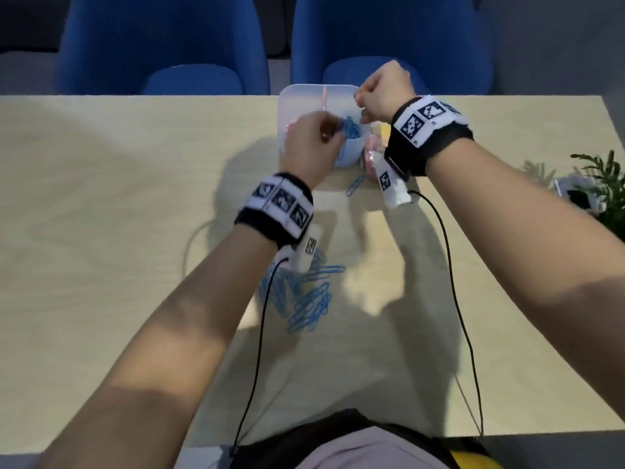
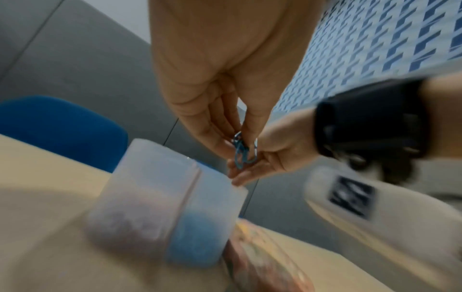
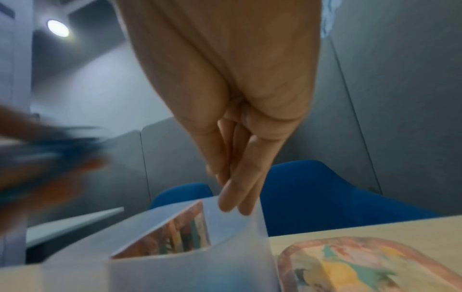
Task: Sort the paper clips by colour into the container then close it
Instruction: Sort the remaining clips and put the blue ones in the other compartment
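Fingers (image 2: 252,126) of left hand (image 1: 309,143) pinching blue paper clips (image 2: 240,153) over container (image 1: 304,96); right-hand fingers (image 3: 236,189) straight, together.

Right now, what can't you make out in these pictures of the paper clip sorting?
- Container contents: head view, both hands cover most compartments.
- Right hand grip: right wrist view, fingers together at the container's edge; anything pinched is hidden.
- Left hand: pinches blue clips; count lost to blur.
- Lid pattern: blurred, cut off by frame edge.
- Loose blue pile: head view, partly under the left wrist.
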Demonstrator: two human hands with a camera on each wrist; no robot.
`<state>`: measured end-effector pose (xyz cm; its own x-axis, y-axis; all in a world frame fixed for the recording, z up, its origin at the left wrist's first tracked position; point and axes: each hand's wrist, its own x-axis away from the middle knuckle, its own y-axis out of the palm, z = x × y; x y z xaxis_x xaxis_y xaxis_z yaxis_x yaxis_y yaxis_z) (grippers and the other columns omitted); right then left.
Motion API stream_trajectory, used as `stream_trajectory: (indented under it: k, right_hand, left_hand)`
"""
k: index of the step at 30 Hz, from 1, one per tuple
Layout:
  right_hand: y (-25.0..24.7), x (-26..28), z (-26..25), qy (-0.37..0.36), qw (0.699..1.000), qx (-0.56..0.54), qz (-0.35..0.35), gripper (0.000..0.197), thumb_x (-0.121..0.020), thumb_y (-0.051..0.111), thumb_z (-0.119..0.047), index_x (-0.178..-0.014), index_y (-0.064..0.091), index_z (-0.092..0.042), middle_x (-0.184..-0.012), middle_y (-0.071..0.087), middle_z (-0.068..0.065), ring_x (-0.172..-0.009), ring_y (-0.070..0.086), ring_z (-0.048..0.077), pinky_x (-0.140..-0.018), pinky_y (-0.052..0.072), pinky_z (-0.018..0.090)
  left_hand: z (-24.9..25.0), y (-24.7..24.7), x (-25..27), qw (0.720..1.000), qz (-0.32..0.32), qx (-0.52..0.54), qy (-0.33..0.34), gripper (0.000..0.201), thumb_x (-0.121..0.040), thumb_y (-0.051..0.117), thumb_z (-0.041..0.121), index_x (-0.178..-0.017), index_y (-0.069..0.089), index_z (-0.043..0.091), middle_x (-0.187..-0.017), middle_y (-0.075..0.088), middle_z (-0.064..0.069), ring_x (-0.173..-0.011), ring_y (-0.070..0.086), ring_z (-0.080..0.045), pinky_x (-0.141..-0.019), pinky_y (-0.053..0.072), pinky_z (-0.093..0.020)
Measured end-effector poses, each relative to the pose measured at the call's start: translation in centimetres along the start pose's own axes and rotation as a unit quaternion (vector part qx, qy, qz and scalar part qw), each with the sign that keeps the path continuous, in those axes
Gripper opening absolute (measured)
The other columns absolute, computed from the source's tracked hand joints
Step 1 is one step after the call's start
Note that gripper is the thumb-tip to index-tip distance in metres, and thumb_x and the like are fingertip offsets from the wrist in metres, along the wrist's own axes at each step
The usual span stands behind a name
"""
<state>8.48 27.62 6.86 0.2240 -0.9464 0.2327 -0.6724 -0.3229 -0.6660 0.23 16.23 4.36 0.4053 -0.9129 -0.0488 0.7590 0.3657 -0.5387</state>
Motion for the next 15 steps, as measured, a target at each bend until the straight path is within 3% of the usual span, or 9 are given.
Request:
stream_trajectory:
  k: [3,6,7,9,11,13,15]
  right_hand:
    - [-0.8,1.5,2.4,-0.015,0.997,-0.049,0.061,0.03,-0.083,0.05,-0.007,-0.054,0.057,-0.013,-0.077,0.066,0.017,-0.066,0.069,0.034,-0.064,0.059,0.047]
    - [0.0,3.7,5.9,0.005,0.993,-0.084,0.078,0.028,-0.078,0.049,-0.018,-0.061,0.06,0.001,-0.072,0.065,0.027,-0.064,0.066,0.039,-0.063,0.056,0.053]
    - [0.2,4.7,6.7,0.008,0.993,-0.086,0.077,0.029,-0.078,0.049,-0.019,-0.064,0.061,0.004,-0.069,0.064,0.027,-0.062,0.066,0.035,-0.064,0.057,0.051]
    - [0.6,6.8,7.8,0.018,0.994,-0.099,0.049,0.027,-0.082,0.049,-0.01,-0.067,0.062,0.008,-0.067,0.062,0.024,-0.051,0.064,0.019,-0.057,0.059,0.034]
    - [1.6,8.2,9.0,0.025,0.995,-0.093,0.0,0.025,-0.086,0.046,-0.003,-0.069,0.063,0.001,-0.073,0.065,0.021,-0.051,0.061,0.02,-0.051,0.054,0.032]
    - [2.6,8.9,9.9,0.019,0.997,-0.063,-0.03,0.023,-0.088,0.045,-0.004,-0.079,0.067,-0.006,-0.083,0.068,0.019,-0.066,0.064,0.031,-0.063,0.055,0.041]
    - [3.5,8.9,10.2,0.005,0.999,-0.013,-0.033,0.023,-0.087,0.046,-0.002,-0.092,0.069,-0.003,-0.096,0.07,0.019,-0.087,0.065,0.036,-0.08,0.053,0.045]
  left_hand:
    - [1.4,0.8,-4.2,0.998,0.041,-0.051,-0.011,0.021,-0.084,0.049,0.01,-0.094,0.068,0.011,-0.099,0.069,-0.007,-0.093,0.062,-0.02,-0.081,0.046,-0.023]
    - [1.8,1.7,-7.1,0.992,0.013,-0.121,-0.038,0.025,-0.086,0.047,0.01,-0.103,0.066,0.009,-0.113,0.065,-0.008,-0.107,0.058,-0.022,-0.084,0.042,-0.024]
    - [1.7,1.9,-7.7,0.988,-0.015,-0.146,-0.047,0.02,-0.087,0.051,0.011,-0.1,0.066,0.009,-0.113,0.064,-0.009,-0.105,0.058,-0.024,-0.083,0.043,-0.025]
    - [1.5,2.1,-8.5,0.976,-0.068,-0.2,-0.056,0.009,-0.087,0.058,0.017,-0.091,0.062,0.01,-0.108,0.061,-0.015,-0.101,0.057,-0.031,-0.084,0.045,-0.031]
    - [1.3,2.3,-8.7,0.964,-0.108,-0.239,-0.043,0.017,-0.089,0.058,0.023,-0.091,0.061,0.007,-0.115,0.061,-0.019,-0.107,0.056,-0.034,-0.089,0.045,-0.038]
    - [1.4,1.9,-8.3,0.962,-0.127,-0.24,-0.016,0.024,-0.093,0.051,0.024,-0.087,0.062,0.003,-0.107,0.063,-0.021,-0.103,0.057,-0.034,-0.085,0.044,-0.038]
    - [1.1,0.7,-7.2,0.975,-0.106,-0.196,0.017,0.025,-0.093,0.046,0.021,-0.088,0.062,0.003,-0.093,0.062,-0.017,-0.091,0.055,-0.03,-0.077,0.04,-0.034]
